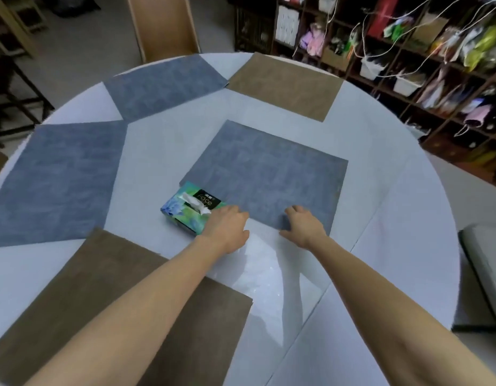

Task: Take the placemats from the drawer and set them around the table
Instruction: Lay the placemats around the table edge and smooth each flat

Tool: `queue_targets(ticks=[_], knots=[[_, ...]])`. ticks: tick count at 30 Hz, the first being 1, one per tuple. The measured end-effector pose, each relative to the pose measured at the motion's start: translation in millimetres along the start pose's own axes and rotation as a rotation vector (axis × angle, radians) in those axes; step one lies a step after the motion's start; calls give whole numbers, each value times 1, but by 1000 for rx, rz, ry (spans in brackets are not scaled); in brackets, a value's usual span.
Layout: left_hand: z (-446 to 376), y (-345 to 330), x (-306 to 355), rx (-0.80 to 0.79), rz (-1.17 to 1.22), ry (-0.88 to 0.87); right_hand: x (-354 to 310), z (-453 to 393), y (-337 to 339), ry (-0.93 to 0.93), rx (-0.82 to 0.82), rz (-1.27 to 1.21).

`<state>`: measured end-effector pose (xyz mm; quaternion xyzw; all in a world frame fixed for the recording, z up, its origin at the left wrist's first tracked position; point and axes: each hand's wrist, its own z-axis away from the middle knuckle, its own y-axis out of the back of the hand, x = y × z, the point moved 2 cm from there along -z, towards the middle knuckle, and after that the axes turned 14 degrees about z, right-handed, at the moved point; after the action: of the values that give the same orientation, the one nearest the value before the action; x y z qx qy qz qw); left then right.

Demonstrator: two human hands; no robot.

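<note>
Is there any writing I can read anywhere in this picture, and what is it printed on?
"Face": on the black label atop the tissue box.
Small characters above that word: too blurred to read.
Boxes and bags on the shelves: no print legible.
</note>
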<state>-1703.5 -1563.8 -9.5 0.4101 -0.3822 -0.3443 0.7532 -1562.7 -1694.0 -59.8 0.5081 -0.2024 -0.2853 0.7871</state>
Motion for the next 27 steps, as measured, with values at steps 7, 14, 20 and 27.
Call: queue_targets(ticks=[7, 14, 20, 27], knots=[[-47, -15, 3, -60, -46, 49, 9, -43, -20, 291, 63, 266], [-90, -14, 1, -79, -67, 39, 17, -48, -1, 381, 98, 352], [-128, 8, -11, 44, -46, 132, 59, -47, 33, 181, 468, -64], [-141, 100, 32, 323, -228, -19, 101, -59, 73, 40, 470, -106]])
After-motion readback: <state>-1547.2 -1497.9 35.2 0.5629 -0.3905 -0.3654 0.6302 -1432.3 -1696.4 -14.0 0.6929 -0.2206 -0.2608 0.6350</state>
